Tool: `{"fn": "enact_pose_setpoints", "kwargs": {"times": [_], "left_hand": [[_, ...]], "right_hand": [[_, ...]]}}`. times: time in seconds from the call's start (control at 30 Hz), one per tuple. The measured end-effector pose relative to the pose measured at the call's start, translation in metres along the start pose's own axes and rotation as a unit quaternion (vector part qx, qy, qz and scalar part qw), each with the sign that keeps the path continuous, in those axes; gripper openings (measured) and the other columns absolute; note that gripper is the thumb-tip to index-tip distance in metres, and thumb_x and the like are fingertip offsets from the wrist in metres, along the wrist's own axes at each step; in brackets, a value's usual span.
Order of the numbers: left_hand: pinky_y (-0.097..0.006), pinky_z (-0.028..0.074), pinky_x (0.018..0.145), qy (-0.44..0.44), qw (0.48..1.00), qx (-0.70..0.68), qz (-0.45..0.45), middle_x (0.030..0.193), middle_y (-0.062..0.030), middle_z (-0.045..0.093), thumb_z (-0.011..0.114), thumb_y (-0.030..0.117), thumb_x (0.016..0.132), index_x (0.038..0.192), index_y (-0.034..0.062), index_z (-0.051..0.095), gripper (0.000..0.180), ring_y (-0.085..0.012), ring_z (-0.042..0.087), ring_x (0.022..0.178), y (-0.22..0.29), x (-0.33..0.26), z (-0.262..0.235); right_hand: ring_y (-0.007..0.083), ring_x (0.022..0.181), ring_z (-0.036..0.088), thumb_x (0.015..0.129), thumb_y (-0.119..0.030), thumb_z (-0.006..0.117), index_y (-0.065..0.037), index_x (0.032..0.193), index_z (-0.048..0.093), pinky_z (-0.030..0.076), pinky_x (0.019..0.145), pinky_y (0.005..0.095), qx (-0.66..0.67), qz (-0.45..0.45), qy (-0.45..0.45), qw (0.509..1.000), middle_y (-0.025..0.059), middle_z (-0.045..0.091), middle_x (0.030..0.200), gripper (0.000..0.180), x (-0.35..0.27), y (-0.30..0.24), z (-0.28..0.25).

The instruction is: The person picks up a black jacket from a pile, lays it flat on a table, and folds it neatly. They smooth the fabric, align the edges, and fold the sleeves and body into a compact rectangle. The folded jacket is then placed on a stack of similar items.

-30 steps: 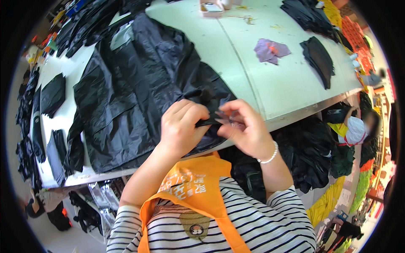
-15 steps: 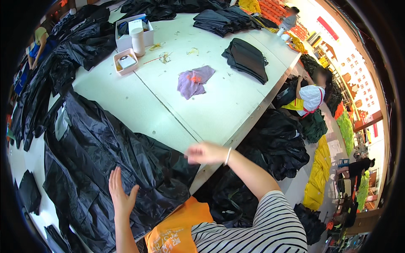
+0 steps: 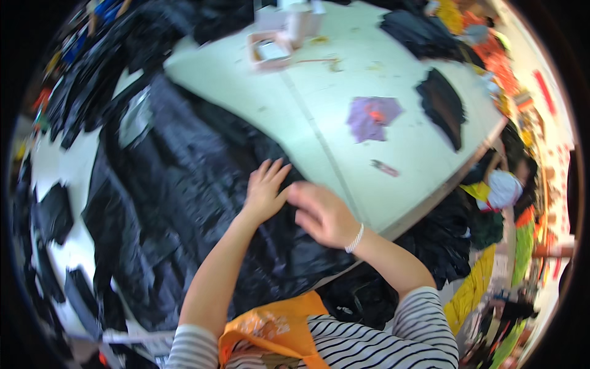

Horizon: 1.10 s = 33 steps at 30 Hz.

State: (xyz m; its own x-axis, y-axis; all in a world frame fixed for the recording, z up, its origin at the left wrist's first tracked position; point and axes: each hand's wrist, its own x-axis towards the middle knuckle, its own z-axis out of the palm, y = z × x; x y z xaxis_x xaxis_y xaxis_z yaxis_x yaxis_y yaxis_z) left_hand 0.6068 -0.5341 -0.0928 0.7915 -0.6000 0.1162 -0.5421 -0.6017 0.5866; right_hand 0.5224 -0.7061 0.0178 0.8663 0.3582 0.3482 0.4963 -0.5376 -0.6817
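Note:
A large black shiny garment (image 3: 184,203) is spread over the near left of the table, with a grey patch (image 3: 135,120) toward its far end. My left hand (image 3: 266,194) rests on its right part, fingers spread and pointing away from me. Just right of it my right hand (image 3: 324,215), slightly blurred, is over the garment's edge with the thumb apart from the fingers. Nothing shows in either hand. On the white tabletop, beyond my right hand, lies a small pair of pink-handled thread snips (image 3: 385,168), blurred.
A purple cloth (image 3: 372,120) with an orange spot and a folded dark stack (image 3: 442,107) lie on the white table (image 3: 319,141). At the back stand a pink bin (image 3: 268,52) and a white bottle (image 3: 297,24). A co-worker (image 3: 501,187) is beyond the right edge, near black fabric piles.
My left hand has moved right and away from me across the garment. The right hand has come beside it. The snips now show on the tabletop. The view has shifted left.

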Motion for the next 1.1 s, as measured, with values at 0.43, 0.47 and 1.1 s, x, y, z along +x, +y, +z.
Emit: {"fn": "enact_pose_setpoints", "kwargs": {"times": [0.43, 0.47, 1.1], "left_hand": [[-0.044, 0.033, 0.102, 0.237, 0.882, 0.246, -0.324, 0.134, -0.0189, 0.045, 0.068, 0.019, 0.077, 0.125, 0.0021, 0.048, 0.055, -0.0378, 0.041, 0.124, -0.050, -0.293, -0.085], [-0.042, 0.034, 0.101, 0.262, 0.867, 0.237, -0.351, 0.131, -0.0185, 0.047, 0.067, 0.019, 0.079, 0.124, 0.0018, 0.048, 0.052, -0.0374, 0.043, 0.121, -0.044, -0.325, -0.082], [-0.035, 0.050, 0.087, 0.437, 0.324, -0.718, -0.434, 0.107, -0.0168, 0.055, 0.062, 0.000, 0.081, 0.103, -0.0023, 0.050, 0.025, -0.0321, 0.059, 0.101, -0.002, -0.334, -0.026]], "right_hand": [[0.0294, 0.101, 0.059, 0.082, -0.004, 0.052, -0.004, 0.073, 0.056, 0.033, 0.102, 0.0471, -0.239, 0.096, -0.062, 0.964, 0.0120, 0.060, 0.081, 0.010, -0.068, 0.038, -0.100], [0.0308, 0.099, 0.059, 0.082, -0.006, 0.053, -0.004, 0.073, 0.059, 0.034, 0.101, 0.0484, -0.287, 0.184, -0.129, 0.931, 0.0118, 0.061, 0.083, 0.011, -0.087, 0.061, -0.109], [0.0330, 0.099, 0.055, 0.074, -0.004, 0.063, -0.003, 0.108, 0.056, 0.050, 0.079, 0.0396, -0.131, 0.102, -0.070, 0.984, 0.0148, 0.052, 0.106, 0.034, -0.098, -0.088, 0.237]]}}
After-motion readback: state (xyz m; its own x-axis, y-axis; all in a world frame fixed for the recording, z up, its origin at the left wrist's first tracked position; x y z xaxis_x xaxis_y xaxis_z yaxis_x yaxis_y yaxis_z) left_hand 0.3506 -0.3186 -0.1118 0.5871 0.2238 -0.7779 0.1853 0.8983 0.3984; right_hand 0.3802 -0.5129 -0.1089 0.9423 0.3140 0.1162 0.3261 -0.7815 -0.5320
